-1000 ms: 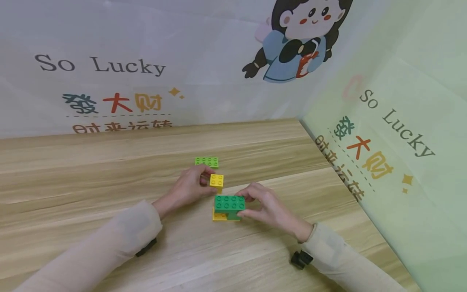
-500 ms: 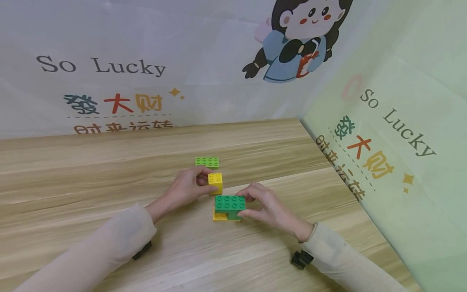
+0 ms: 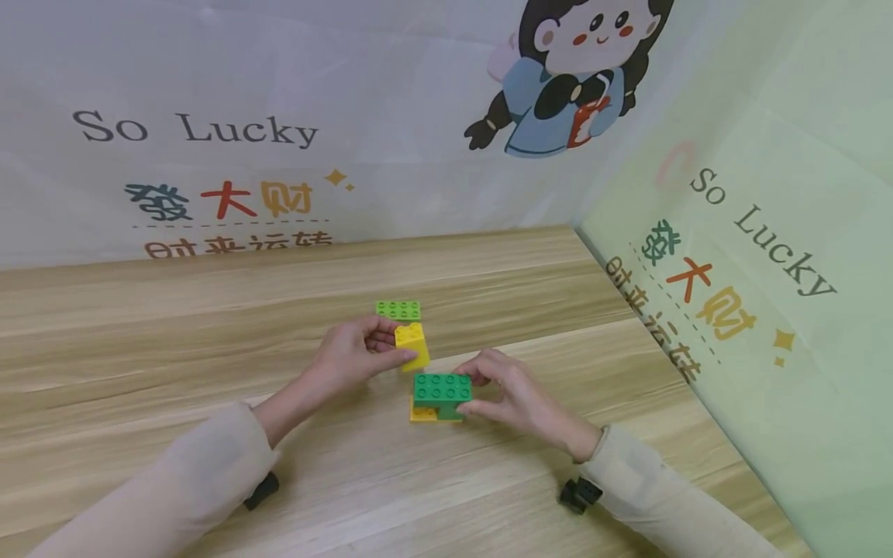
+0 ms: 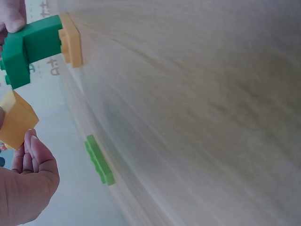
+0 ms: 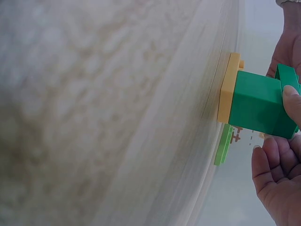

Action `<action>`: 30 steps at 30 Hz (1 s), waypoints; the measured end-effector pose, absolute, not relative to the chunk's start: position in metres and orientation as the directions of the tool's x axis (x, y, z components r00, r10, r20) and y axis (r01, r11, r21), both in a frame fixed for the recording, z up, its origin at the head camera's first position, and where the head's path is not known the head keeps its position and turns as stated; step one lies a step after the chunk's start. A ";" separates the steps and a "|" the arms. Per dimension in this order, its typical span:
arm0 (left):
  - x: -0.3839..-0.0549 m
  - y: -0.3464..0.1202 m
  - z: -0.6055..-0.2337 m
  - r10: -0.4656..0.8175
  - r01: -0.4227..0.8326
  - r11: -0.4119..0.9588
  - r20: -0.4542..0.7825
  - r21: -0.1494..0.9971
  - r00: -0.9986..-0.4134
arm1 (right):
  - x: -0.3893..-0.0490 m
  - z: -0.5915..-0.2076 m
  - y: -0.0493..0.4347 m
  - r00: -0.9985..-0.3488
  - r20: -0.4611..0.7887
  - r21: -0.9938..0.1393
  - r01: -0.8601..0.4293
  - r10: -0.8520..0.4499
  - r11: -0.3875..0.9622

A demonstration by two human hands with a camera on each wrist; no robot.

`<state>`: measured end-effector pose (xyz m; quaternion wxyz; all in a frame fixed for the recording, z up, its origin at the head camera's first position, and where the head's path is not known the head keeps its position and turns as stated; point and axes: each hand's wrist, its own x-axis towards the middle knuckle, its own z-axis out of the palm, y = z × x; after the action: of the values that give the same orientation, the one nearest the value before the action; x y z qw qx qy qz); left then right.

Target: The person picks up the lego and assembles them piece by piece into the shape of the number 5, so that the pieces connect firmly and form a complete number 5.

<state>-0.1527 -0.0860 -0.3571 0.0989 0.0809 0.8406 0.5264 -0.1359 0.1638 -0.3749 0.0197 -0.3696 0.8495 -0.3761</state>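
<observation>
In the head view my left hand pinches a yellow building block between thumb and fingers. The block is tilted, apart from the green blocks and just behind them. My right hand grips the upper dark green block, its thumb on the near side and fingers behind. That wide block overhangs a smaller dark green block beneath it, which sits at one end of a thin orange-yellow plate on the table. Bare studs of the plate show under the overhang.
A flat light green plate with studs lies behind my left hand on the wooden table. Printed cloth walls stand at the table's back and right edges.
My left hand has drawn slightly left and away, turning the yellow block from upright to tilted. My right hand and the green stack have stayed almost where they were.
</observation>
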 end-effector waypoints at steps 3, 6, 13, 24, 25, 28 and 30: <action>-0.149 -0.084 -0.354 0.258 0.052 0.404 -0.059 0.913 -0.964 | -0.136 -0.375 0.164 -0.725 0.245 -0.657 -0.613 -0.644 0.439; -0.145 -0.081 -0.350 0.288 0.088 0.383 -0.028 0.920 -0.957 | -0.136 -0.374 0.165 -0.722 0.245 -0.658 -0.614 -0.646 0.436; -0.138 -0.074 -0.348 0.337 0.138 0.381 0.002 0.914 -0.941 | -0.136 -0.374 0.165 -0.717 0.234 -0.656 -0.615 -0.657 0.438; -0.136 -0.073 -0.346 0.375 0.225 0.413 0.060 0.883 -0.925 | -0.136 -0.374 0.165 -0.721 0.227 -0.660 -0.608 -0.655 0.441; -0.135 -0.073 -0.346 0.377 0.235 0.416 0.069 0.879 -0.924 | -0.136 -0.374 0.165 -0.721 0.228 -0.661 -0.608 -0.655 0.439; -0.134 -0.073 -0.345 0.390 0.284 0.430 0.107 0.857 -0.915 | -0.137 -0.374 0.165 -0.719 0.235 -0.662 -0.611 -0.655 0.433; -0.133 -0.072 -0.345 0.399 0.314 0.442 0.130 0.840 -0.908 | -0.137 -0.375 0.165 -0.716 0.241 -0.660 -0.615 -0.655 0.430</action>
<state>-0.1331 -0.0723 -0.3452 0.0435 0.2103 0.8479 0.4848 -0.1366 0.1649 -0.3746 0.0259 -0.3757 0.8452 -0.3792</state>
